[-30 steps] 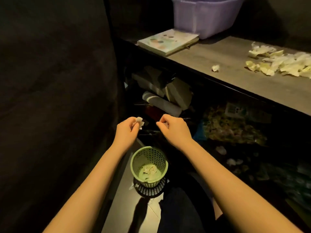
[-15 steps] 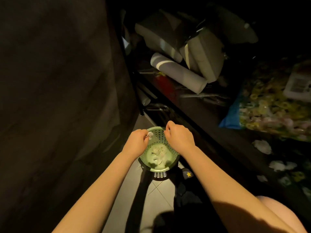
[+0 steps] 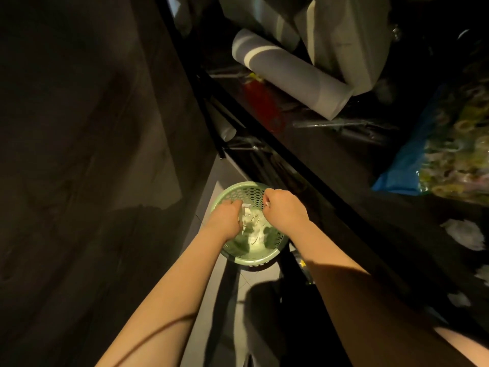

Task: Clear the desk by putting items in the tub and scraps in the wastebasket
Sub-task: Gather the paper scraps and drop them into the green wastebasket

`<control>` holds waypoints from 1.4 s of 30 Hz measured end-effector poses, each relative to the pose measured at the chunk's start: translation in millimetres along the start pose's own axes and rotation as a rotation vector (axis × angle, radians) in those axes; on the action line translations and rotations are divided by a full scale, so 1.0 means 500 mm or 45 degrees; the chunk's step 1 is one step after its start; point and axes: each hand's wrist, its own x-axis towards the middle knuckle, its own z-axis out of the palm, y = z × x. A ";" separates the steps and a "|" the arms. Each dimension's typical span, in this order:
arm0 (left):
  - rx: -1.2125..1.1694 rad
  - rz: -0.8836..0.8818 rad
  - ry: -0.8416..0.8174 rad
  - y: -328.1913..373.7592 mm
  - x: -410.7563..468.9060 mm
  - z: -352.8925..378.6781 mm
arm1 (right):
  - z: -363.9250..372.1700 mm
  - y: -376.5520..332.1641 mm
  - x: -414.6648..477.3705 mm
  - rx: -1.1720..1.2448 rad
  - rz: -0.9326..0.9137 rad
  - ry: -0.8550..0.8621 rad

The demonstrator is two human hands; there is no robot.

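Dim warm light fell on a grey tiled floor (image 3: 239,290). A dark panel (image 3: 92,128) stood left; a black shelf (image 3: 325,168) held a rolled mat (image 3: 288,72) and cushions (image 3: 344,35).

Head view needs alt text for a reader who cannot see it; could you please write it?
Two hands hover over a green mesh wastebasket on a tiled floor: the left hand pinches a paper scrap, the right hand a smaller scrap. White scraps lie inside, and a grey roll sits on the dark shelf beyond.
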 end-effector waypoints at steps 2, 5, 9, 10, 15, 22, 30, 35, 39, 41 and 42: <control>0.029 -0.008 -0.015 -0.006 -0.002 0.004 | 0.009 0.010 0.005 0.034 0.015 0.003; 0.141 -0.061 -0.019 -0.013 -0.011 0.001 | 0.020 0.015 0.012 0.077 0.037 0.017; 0.184 -0.081 0.023 -0.021 -0.030 -0.012 | 0.038 0.013 0.018 0.038 0.021 -0.007; 0.188 -0.079 0.033 -0.022 -0.034 -0.016 | 0.044 0.013 0.019 0.032 0.008 -0.026; 0.162 -0.071 0.079 -0.030 -0.054 -0.032 | 0.063 0.023 0.021 -0.034 -0.052 -0.289; 0.149 -0.078 0.053 -0.033 -0.073 -0.039 | 0.050 0.035 0.007 -0.225 -0.087 -0.383; 0.152 -0.080 0.028 -0.009 -0.123 -0.090 | -0.038 -0.009 -0.044 -0.249 -0.145 -0.222; 0.114 -0.073 0.128 0.022 -0.181 -0.158 | -0.123 -0.043 -0.108 -0.250 -0.223 -0.098; 0.111 -0.016 0.283 0.059 -0.245 -0.229 | -0.213 -0.076 -0.173 -0.235 -0.287 0.040; 0.126 0.020 0.369 0.079 -0.281 -0.264 | -0.260 -0.091 -0.211 -0.233 -0.312 0.123; 0.134 0.039 0.407 0.090 -0.299 -0.281 | -0.283 -0.099 -0.231 -0.243 -0.323 0.160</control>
